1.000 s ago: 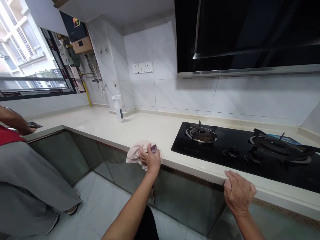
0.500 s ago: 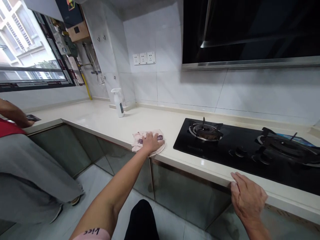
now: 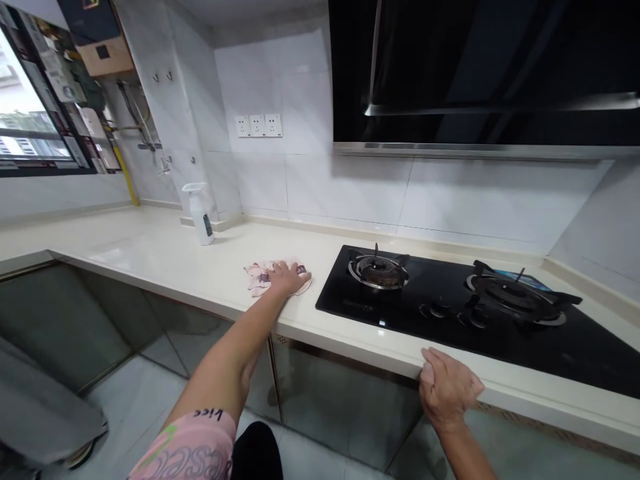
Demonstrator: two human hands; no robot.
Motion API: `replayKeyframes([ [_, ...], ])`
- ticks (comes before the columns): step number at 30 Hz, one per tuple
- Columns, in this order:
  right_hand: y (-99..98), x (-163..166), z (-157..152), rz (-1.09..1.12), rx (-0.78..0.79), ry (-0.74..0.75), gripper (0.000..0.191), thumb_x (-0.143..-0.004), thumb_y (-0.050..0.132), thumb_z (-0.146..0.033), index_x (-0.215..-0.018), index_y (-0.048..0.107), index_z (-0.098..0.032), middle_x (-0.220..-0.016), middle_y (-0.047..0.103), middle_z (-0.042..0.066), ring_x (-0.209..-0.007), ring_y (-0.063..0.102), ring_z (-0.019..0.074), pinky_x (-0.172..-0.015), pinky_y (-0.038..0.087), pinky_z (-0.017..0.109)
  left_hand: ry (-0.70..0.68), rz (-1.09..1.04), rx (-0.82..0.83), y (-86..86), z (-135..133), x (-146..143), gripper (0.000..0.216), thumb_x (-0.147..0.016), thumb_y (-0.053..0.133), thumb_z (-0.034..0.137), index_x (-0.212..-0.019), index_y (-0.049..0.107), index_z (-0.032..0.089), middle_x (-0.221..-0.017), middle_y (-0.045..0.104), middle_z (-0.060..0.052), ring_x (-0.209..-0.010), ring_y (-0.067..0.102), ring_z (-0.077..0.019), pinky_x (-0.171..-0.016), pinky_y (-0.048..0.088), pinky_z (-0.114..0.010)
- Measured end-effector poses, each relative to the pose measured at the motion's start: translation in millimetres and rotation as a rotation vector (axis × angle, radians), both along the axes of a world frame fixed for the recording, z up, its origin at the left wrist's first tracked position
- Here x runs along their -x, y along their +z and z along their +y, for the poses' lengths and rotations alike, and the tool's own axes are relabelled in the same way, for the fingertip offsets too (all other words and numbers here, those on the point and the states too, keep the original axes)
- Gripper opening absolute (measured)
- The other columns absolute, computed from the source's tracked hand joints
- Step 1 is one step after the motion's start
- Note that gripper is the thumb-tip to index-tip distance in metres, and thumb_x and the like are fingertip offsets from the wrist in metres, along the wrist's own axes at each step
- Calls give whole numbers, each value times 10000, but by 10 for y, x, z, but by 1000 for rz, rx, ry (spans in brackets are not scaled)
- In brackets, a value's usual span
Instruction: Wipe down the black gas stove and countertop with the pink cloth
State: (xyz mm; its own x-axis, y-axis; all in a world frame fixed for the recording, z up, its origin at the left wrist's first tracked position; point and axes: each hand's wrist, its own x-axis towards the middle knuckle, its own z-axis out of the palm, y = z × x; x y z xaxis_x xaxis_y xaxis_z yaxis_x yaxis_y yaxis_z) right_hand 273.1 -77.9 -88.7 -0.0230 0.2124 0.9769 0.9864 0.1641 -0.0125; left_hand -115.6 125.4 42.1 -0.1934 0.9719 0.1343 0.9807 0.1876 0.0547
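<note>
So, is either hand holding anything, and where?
Nothing gripped: left hand lies flat on the crumpled pale pink cloth; right hand rests on the front edge of the cream countertop.

The left hand [image 3: 286,277] covers the right part of the cloth [image 3: 256,275], so the full shape of the cloth does not show. The label on the bottle [image 3: 201,215] is too small to read. The hood [image 3: 475,67] is cut by the top and right edges. A blue thing [image 3: 523,276] lies half hidden behind the right burner [image 3: 517,297]. At the bottom left, another person's grey garment [image 3: 45,413] is cut by the edge.
</note>
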Motion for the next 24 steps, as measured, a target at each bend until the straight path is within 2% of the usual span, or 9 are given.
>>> replayKeyframes([
  [3, 38, 19, -33, 19, 23, 3, 198, -1025, 537, -255, -1101, 717, -226, -1041, 789, 39, -915, 652, 207, -886, 343, 396, -74, -19, 0, -3, -79, -264, 888, -933, 331, 811, -1604, 465, 245, -1709, 323, -225, -1571, 224, -508, -1196, 171, -751],
  [7, 22, 29, -60, 41, 60, 26, 215, -1008, 549, -233, -1137, 721, -228, -1087, 785, 44, -952, 657, 214, -907, 352, 399, -199, -32, -66, -27, -355, -478, 752, -996, 335, 702, -1573, 493, 247, -1692, 368, -199, -1572, 270, -434, -1218, 197, -699],
  [11, -39, 11, -17, 21, 23, 61, 220, -1005, 560, -237, -1153, 722, -230, -1090, 789, 56, -940, 672, 229, -900, 388, 404, -249, -34, -94, -36, -615, -419, 656, -1002, 390, 657, -1506, 561, 274, -1666, 430, -165, -1555, 334, -386, -1226, 234, -658],
  [15, -108, -66, 72, -18, -46, 78, 226, -991, 582, -242, -1165, 725, -252, -1082, 798, 43, -924, 698, 234, -864, 407, 392, -291, -44, -110, -70, -801, -290, 643, -995, 405, 655, -1491, 577, 283, -1675, 428, -142, -1560, 334, -374, -1232, 244, -647],
  [19, -208, -190, 205, -71, -108, 109, 295, -954, 612, -238, -1225, 722, -268, -1065, 803, 37, -888, 717, 234, -813, 428, 376, -306, -48, -129, -144, -912, -225, 640, -982, 422, 659, -1470, 601, 285, -1666, 447, -131, -1555, 349, -366, -1233, 261, -640],
  [24, -240, -223, 213, -79, -79, 118, 325, -969, 595, -270, -1273, 709, -258, -1081, 799, 54, -895, 713, 246, -830, 439, 397, -318, -58, -205, -194, -978, -230, 621, -976, 437, 652, -1418, 647, 271, -1608, 519, -125, -1517, 398, -364, -1227, 277, -642],
])
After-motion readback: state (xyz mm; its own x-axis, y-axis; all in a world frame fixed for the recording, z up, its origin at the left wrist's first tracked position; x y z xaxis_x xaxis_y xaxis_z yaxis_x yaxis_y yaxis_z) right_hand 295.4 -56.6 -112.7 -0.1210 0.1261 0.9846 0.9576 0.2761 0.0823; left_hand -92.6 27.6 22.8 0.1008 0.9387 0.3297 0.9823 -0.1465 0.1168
